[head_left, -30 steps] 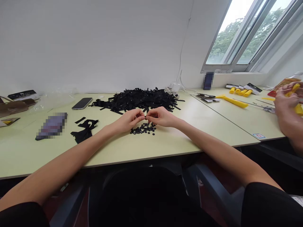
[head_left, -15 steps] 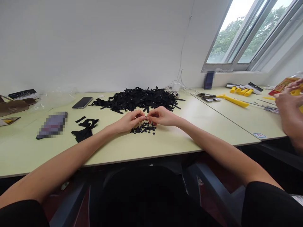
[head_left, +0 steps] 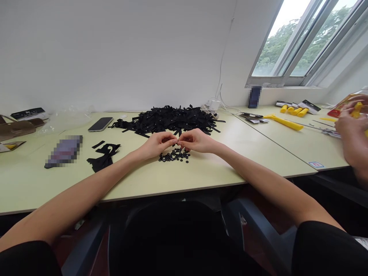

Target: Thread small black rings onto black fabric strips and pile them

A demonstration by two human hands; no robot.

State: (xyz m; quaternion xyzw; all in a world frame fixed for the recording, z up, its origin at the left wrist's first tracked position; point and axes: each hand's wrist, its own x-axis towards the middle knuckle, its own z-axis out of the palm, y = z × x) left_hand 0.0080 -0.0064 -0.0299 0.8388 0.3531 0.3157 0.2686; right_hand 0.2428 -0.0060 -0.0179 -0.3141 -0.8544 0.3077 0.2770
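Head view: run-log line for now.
left hand: pinched; right hand: pinched, fingertips meeting left's; between them: unclear; black discs: loose, near side; black strips: piled, far side

Item (head_left: pixel 175 144) between hands (head_left: pixel 197 141) too small, window (head_left: pixel 309 53) cut off

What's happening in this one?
The left hand and right hand meet at the fingertips over small black discs, pinching something too small to make out. Behind them lies a heap of black strips. At the right, another person's hands hold something yellow.
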